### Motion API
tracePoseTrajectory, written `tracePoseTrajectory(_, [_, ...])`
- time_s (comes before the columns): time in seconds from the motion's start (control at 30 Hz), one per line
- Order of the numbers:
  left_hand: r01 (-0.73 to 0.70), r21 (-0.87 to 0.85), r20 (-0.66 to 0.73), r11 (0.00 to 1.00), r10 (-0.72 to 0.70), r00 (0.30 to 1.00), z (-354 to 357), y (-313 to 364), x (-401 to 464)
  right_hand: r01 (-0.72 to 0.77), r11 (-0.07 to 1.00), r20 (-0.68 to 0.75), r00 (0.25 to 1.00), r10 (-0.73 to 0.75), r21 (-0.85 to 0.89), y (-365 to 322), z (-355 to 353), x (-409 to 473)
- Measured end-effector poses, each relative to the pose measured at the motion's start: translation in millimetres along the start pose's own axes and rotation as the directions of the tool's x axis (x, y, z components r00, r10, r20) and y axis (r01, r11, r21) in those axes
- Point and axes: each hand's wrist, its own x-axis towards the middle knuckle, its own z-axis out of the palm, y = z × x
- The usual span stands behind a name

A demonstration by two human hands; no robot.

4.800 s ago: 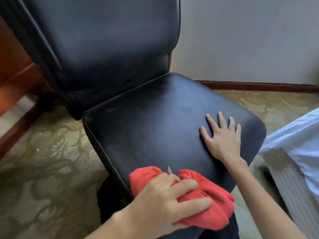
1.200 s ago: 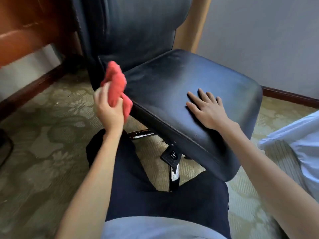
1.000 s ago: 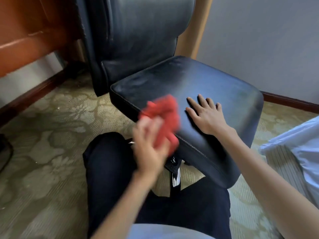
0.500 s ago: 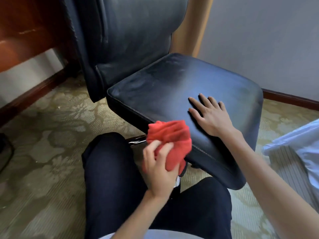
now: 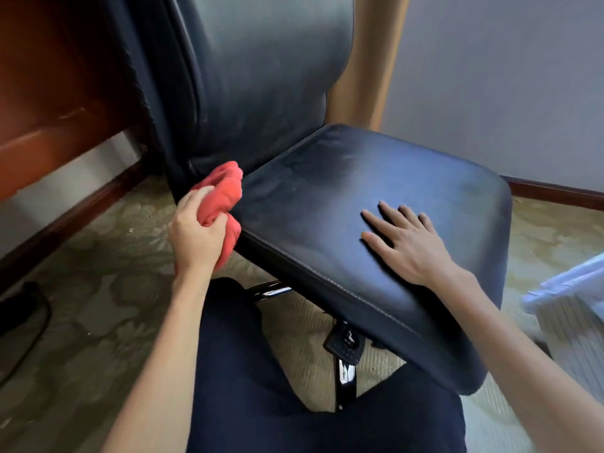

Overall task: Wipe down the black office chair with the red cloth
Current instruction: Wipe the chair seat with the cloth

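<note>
The black office chair (image 5: 343,191) fills the middle of the head view, its seat cushion tilted toward me and its tall backrest rising behind. My left hand (image 5: 196,230) grips the bunched red cloth (image 5: 222,194) and presses it against the seat's left side edge, close to where seat and backrest meet. My right hand (image 5: 405,240) lies flat on the seat top with fingers spread, holding nothing. The chrome base and a black lever show under the seat.
My legs in dark trousers (image 5: 261,371) are folded under the seat front. A wooden desk (image 5: 49,93) and dark skirting stand at the left, a black cable (image 5: 29,322) on the patterned carpet. White bedding (image 5: 572,289) lies at the right.
My left hand has carried the red cloth from the seat's front edge back up and left to the side edge by the backrest. My right hand has stayed flat on the seat.
</note>
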Motion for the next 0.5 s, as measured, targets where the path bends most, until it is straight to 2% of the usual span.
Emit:
tracePoseTrajectory(0.03, [-0.039, 0.027, 0.028, 0.999, 0.039, 0.999, 0.2, 9.5, -9.1, -0.013, 1.0, 0.004, 1.0, 0.013, -0.001, -3.4, 0.5, -0.6])
tracePoseTrajectory(0.07, [-0.147, 0.055, 0.083, 0.988, 0.142, 0.986, 1.4, 22.0, -24.6, -0.026, 1.0, 0.006, 1.0, 0.026, -0.006, -7.1, 2.0, -1.6])
tracePoseTrajectory(0.1, [-0.308, 0.067, 0.18, 0.949, 0.292, 0.939, 2.9, 38.3, -43.2, -0.038, 0.999, 0.006, 0.999, 0.038, -0.015, -10.6, 3.6, -2.2])
tracePoseTrajectory(0.13, [-0.477, 0.032, 0.318, 0.878, 0.443, 0.838, 4.7, 56.0, -62.3, -0.046, 0.998, 0.01, 0.999, 0.046, -0.03, -13.8, 5.3, -2.3])
tracePoseTrajectory(0.17, [-0.617, -0.036, 0.459, 0.786, 0.561, 0.689, 5.3, 71.8, -80.3, -0.05, 0.998, 0.018, 0.999, 0.051, -0.048, -16.4, 6.3, -2.2])
tracePoseTrajectory(0.2, [-0.702, -0.117, 0.565, 0.703, 0.628, 0.535, 4.9, 82.0, -91.1, -0.05, 0.997, 0.026, 0.998, 0.052, -0.065, -17.8, 7.0, -2.0])
tracePoseTrajectory(0.23, [-0.731, -0.19, 0.623, 0.656, 0.655, 0.427, 3.2, 87.0, -89.1, -0.049, 0.996, 0.032, 0.998, 0.051, -0.073, -18.2, 7.0, -1.6])
tracePoseTrajectory(0.27, [-0.712, -0.221, 0.644, 0.666, 0.648, 0.406, 1.7, 86.7, -73.9, -0.049, 0.996, 0.042, 0.998, 0.052, -0.07, -18.5, 6.9, -1.2])
tracePoseTrajectory(0.3, [-0.671, -0.189, 0.649, 0.716, 0.604, 0.462, 0.9, 81.3, -52.2, -0.052, 0.997, 0.051, 0.997, 0.055, -0.059, -19.3, 6.6, -1.3])
tracePoseTrajectory(0.37, [-0.531, 0.049, 0.628, 0.846, 0.387, 0.675, 2.1, 63.1, 11.3, -0.053, 0.998, 0.037, 0.998, 0.054, -0.038, -22.4, 6.9, -1.9])
tracePoseTrajectory(0.4, [-0.45, 0.195, 0.592, 0.871, 0.262, 0.762, 4.8, 55.1, 45.0, -0.053, 0.998, 0.029, 0.998, 0.054, -0.035, -24.9, 6.8, -2.2])
tracePoseTrajectory(0.43, [-0.386, 0.318, 0.553, 0.866, 0.161, 0.817, 10.0, 48.7, 71.6, -0.057, 0.998, 0.029, 0.998, 0.058, -0.035, -28.1, 6.3, -2.6])
tracePoseTrajectory(0.5, [-0.382, 0.452, 0.522, 0.806, 0.108, 0.846, 27.3, 48.5, 95.2, -0.067, 0.997, 0.016, 0.998, 0.067, -0.032, -36.0, 8.4, -1.7])
